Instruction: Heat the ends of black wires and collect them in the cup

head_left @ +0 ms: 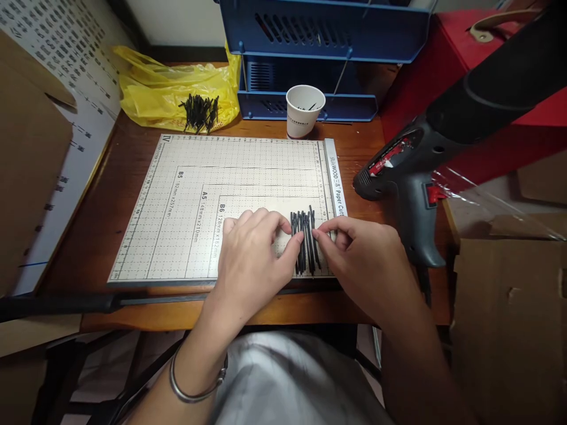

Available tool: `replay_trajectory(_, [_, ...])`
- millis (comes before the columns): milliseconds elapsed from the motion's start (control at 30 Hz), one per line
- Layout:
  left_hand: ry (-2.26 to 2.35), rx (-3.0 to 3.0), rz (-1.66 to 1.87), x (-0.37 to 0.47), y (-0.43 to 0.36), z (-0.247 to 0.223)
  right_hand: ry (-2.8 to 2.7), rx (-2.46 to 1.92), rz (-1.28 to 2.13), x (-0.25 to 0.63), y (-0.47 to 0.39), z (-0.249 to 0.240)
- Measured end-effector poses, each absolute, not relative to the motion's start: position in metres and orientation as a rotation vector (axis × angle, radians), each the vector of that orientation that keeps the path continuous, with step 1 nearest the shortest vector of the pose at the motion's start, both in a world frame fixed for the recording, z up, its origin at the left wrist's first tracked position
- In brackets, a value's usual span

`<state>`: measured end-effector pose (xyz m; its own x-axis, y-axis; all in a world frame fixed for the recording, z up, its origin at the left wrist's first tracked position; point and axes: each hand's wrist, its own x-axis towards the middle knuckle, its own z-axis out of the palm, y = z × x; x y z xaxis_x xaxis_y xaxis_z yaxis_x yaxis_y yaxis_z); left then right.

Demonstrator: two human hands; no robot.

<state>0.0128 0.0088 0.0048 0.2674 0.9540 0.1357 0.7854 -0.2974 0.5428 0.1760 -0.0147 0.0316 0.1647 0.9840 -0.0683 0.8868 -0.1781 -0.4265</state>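
White fabric (296, 378) covers the lap of a person seated at a wooden tabletop (363, 150), a silver-coloured bangle (188, 400) on the left wrist. Beyond it, two bare hands flank a row of black strips (305, 254) lying lengthwise near the front right of a gridded paper cutter board (195, 159). The left hand (252, 248) curves over the board, thumb and forefinger parted at the row's left side. The right hand (370, 254) brings thumb and forefinger close together at the row's right edge; whether a strip is caught between them cannot be told.

Behind the board stands an upright white paper cup (299, 123), a few thin dark pieces (313, 107) visible inside. To its left, a crumpled yellow plastic bag (153, 97) bears a heap of short black pieces (199, 112) at its front. Tiered blue trays (376, 41) rise behind the cup, their contents unclear. At right, a dark heat gun (443, 139) angles before a red box (452, 56) with a handle, its interior hidden, above brown cardboard (509, 330).
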Motion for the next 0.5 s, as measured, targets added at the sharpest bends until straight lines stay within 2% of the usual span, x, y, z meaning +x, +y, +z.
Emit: replay_trajectory(500, [1.548, 2.171, 0.632, 0.0104, 0.0093, 0.0059, -1.823, -2.139, 0.572, 0.1784, -0.0199, 0.0372])
